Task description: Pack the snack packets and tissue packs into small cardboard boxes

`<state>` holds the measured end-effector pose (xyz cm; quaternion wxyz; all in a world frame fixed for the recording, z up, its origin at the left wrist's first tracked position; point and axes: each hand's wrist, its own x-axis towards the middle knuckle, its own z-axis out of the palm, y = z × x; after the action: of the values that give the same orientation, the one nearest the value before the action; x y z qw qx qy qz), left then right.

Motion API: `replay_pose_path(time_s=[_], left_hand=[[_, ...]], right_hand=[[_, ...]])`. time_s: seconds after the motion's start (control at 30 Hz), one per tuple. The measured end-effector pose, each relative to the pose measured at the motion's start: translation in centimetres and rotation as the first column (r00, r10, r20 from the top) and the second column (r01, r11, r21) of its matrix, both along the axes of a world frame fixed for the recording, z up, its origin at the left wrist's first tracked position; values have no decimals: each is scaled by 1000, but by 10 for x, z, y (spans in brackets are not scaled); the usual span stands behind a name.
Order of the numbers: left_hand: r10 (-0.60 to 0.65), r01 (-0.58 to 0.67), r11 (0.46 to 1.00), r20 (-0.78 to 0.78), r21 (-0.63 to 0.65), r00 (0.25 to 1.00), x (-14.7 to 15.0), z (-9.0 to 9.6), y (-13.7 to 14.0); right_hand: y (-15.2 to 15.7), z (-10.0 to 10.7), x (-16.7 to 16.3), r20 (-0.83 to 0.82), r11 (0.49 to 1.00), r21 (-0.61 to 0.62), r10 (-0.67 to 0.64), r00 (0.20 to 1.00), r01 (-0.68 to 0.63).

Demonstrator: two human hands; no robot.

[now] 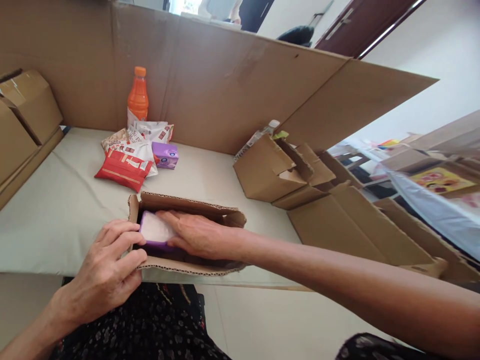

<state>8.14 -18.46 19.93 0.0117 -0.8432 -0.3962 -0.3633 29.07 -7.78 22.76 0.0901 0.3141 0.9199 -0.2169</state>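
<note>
An open cardboard box (191, 272) stands at the table's front edge, in front of me. My left hand (112, 265) is closed over the box's left end, its fingers bent over the rim. Inside, at that same end, sits a purple pack with a white top (155, 227). My right hand (197, 235) reaches into the box from the right and grips the pack's right side; part of its fingers is hidden. Behind the box lie a red packet (125, 169), several white snack packets (137, 150) and another purple pack (165, 155).
An orange drink bottle (138, 97) stands near the tall cardboard wall (210, 85). An open carton (262, 167) with a clear bottle (272, 127) beside it is at the right. More cardboard boxes (32, 110) line the left side. Someone's arm (234, 12) shows beyond the wall.
</note>
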Motion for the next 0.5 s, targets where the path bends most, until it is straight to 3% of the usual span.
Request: replay_pose_path(time_s=[0.1,0.17,0.23,0.3,0.37,0.5], left_hand=[[0,0,1000,20,1,1000,-1,-3,-2],[5,-5,1000,56,-1,998,-1,-7,-2],[12,-13,1000,101,7,995,-1,-14,-3],[25,-30,999,148,29,989,0,-23,-3],[40,-50,997,184,51,982,0,-31,-3],[73,-88,993,181,77,981,-3,-43,-4]], right_hand=[[-9,14,4,-34,990,131,65,997,-60],[-11,34,13,-174,961,272,92,980,-42],[1,55,26,-364,922,375,48,930,99],[35,65,39,-496,870,405,-48,867,280],[88,55,49,-526,831,405,-130,841,382],[212,-11,47,-378,895,318,-182,908,312]])
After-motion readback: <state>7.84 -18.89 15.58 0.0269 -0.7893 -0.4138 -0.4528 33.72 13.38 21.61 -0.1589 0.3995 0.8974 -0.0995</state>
